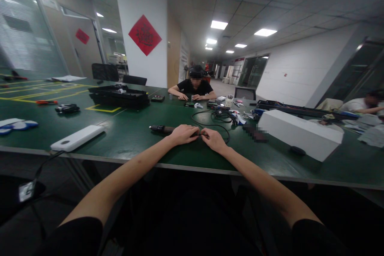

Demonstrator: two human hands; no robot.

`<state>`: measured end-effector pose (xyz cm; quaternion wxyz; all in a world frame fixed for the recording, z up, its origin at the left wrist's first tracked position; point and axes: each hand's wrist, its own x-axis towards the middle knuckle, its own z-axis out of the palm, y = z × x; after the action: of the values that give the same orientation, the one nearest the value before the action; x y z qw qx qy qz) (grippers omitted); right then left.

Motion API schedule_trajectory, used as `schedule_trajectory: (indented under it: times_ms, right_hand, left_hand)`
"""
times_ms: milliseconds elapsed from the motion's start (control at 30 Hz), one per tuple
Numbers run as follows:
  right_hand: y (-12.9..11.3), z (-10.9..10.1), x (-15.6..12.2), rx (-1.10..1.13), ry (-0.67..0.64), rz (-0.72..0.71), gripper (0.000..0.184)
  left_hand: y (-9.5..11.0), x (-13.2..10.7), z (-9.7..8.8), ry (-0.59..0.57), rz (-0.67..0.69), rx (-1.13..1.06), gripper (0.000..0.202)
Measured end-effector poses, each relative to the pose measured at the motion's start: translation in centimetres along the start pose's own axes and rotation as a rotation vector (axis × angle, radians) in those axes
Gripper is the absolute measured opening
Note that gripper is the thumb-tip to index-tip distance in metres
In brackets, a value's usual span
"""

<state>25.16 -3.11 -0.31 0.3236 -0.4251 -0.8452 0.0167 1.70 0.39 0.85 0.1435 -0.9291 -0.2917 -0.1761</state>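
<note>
A dark, pen-shaped electric screwdriver (pixel 164 129) lies on the green table near its front edge, its silver tip pointing left. Over its rear part, my left hand (pixel 183 134) is closed. My right hand (pixel 215 141) pinches a thin black cable (pixel 228 133) right beside the screwdriver's tail end. The fingertips of both hands nearly meet there, and they hide whether the cable is joined to the tool. Beyond my hands the cable loops away across the table toward a dark coil (pixel 225 116).
A white box (pixel 300 130) stands to the right, with a black oval object (pixel 297 151) before it. Left are a white power strip-like device (pixel 78 138) and a black tray (pixel 118 97). Across the table a co-worker (pixel 195 84) leans over small parts. Another person sits far right.
</note>
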Motion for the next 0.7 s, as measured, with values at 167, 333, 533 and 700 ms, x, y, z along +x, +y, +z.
schedule_trajectory:
  times_ms: [167, 333, 533, 700]
  right_hand:
    - [-0.05, -0.02, -0.03, 0.005, 0.002, 0.001, 0.011]
    - [-0.16, -0.13, 0.0, 0.004, 0.001, 0.004, 0.011]
    - [-0.21, -0.14, 0.0, 0.013, -0.004, -0.002, 0.012]
    - [-0.16, -0.09, -0.01, 0.003, 0.005, -0.001, 0.013]
  left_hand:
    - [-0.04, 0.0, 0.01, -0.005, 0.04, 0.007, 0.024]
    - [-0.09, 0.02, 0.07, 0.01, 0.014, 0.007, 0.027]
    - [-0.11, 0.05, 0.04, -0.007, 0.03, 0.007, 0.025]
    - [-0.03, -0.02, -0.03, -0.002, 0.032, 0.013, 0.027]
